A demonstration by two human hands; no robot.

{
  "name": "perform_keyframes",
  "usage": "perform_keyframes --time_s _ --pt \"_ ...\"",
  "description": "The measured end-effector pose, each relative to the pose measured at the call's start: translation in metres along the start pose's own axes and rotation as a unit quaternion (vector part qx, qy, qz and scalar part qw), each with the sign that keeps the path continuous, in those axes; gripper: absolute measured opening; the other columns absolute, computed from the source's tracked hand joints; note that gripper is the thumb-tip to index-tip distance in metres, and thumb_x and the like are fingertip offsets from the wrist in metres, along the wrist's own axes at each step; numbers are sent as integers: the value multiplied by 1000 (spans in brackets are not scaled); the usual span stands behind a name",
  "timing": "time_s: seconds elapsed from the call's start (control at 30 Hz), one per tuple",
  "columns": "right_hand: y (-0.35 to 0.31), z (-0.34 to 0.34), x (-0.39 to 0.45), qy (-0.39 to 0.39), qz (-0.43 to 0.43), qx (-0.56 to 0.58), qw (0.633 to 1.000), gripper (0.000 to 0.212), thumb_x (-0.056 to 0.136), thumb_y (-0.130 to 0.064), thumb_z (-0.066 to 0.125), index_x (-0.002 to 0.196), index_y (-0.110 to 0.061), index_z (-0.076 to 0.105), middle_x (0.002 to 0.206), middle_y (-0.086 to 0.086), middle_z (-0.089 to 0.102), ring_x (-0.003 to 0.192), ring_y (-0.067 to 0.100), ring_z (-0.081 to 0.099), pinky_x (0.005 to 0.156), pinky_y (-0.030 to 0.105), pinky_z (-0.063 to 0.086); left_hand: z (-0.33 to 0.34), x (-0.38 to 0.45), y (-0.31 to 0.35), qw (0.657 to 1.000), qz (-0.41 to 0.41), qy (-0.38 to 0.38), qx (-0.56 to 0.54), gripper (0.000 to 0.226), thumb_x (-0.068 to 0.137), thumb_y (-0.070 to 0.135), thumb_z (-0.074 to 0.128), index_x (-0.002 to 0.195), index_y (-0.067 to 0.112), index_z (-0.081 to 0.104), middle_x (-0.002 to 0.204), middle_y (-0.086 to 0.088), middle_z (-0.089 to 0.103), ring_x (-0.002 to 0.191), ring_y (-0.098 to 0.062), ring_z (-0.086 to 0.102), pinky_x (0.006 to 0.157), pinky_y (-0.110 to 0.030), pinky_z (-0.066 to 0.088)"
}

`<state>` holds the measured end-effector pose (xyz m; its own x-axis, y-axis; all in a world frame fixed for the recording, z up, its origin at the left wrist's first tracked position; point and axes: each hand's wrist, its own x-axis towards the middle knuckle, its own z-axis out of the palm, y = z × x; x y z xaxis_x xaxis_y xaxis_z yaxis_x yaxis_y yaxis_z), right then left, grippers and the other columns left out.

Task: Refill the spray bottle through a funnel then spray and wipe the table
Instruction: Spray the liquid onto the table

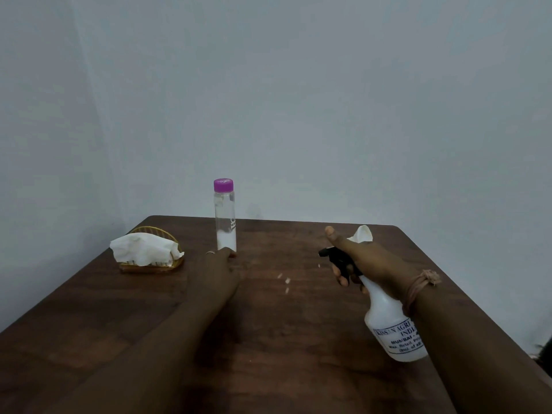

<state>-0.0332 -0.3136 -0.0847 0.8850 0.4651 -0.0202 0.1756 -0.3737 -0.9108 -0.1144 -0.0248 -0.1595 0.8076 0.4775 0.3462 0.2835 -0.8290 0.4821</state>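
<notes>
- Table point(119, 339) of dark wood fills the lower view; its far edge meets a pale wall and its right edge slants down toward me.
- My right hand point(370, 264) is wrapped around the neck of the white spray bottle point(394, 327), held tilted above the table's right side, fingers curled under the black trigger head point(336, 256), thumb stretched forward.
- My left hand point(216, 268) reaches forward over the table; its fingertips sit at the base of the clear bottle point(224, 222). I cannot tell whether its fingers are curled or spread.
- That bottle stands upright near the far edge, purple cap on, a little liquid at the bottom.
- A white funnel point(363, 233) shows just behind my right thumb.
- A gold wire holder point(152, 262) stuffed with white tissue point(143, 248) stands near the far left corner.
- Open wood lies between my arms, with a few pale specks point(286, 282) there.
</notes>
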Motion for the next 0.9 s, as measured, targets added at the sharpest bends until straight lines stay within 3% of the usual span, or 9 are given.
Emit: perform_keyframes --time_s 0.13,0.23,0.33,0.47,0.6,0.67,0.73,0.83,0.9 --pt "-3 7 2 48 7 18 999 98 76 -81 63 121 4 48 73 20 75 42 14 61 39 22 38 1 -4 0 1000 -2 5 -8 47 83 29 53 128 20 64 114 -10 66 103 -25 64 91 -39 54" --pt "-5 9 2 73 24 16 997 106 64 -90 63 130 -13 31 64 14 73 40 13 58 37 23 38 2 -8 1 1000 -5 4 -20 50 82 36 48 126 18 65 111 -10 66 101 -24 63 88 -39 54" --pt "-8 11 3 87 23 -6 996 115 61 -92 62 129 -1 44 54 8 65 39 16 55 38 24 39 5 -8 3 1000 -2 1 -7 42 86 27 57 126 19 64 115 -9 65 105 -24 63 90 -38 54" --pt "-8 15 3 72 27 -15 997 100 76 -85 58 127 -1 38 73 17 76 54 23 70 45 29 44 4 -8 3 1000 2 5 -8 41 85 27 59 126 19 64 115 -8 65 104 -24 63 91 -40 54" --pt "-6 12 2 79 33 -9 996 111 72 -90 54 131 4 46 65 13 74 41 15 62 40 24 41 3 -8 5 1000 1 2 9 43 86 24 58 128 21 62 116 -9 64 104 -23 63 91 -39 53" --pt "-6 9 3 78 40 -14 996 103 73 -91 50 122 -2 52 55 9 67 36 13 54 38 23 39 2 -8 5 1000 4 -1 10 45 85 24 58 129 21 62 116 -9 63 104 -24 62 91 -39 53" --pt "-6 9 4 84 41 -26 995 98 68 -95 49 120 -12 44 53 6 66 36 12 55 38 24 40 1 -8 6 1000 3 0 6 45 85 23 58 129 21 62 116 -9 63 104 -25 63 91 -40 54" --pt "-7 8 2 100 38 -36 994 115 70 -92 52 145 -7 27 66 10 75 48 18 70 36 22 44 0 -7 7 1000 -2 7 6 43 85 22 57 128 20 63 116 -10 64 105 -25 62 91 -39 53" --pt "-8 6 -1 86 41 -45 994 111 72 -91 49 143 -8 29 68 11 76 50 18 72 35 21 45 0 -7 9 1000 1 9 7 43 85 22 57 128 20 63 115 -10 65 105 -26 63 91 -39 53"
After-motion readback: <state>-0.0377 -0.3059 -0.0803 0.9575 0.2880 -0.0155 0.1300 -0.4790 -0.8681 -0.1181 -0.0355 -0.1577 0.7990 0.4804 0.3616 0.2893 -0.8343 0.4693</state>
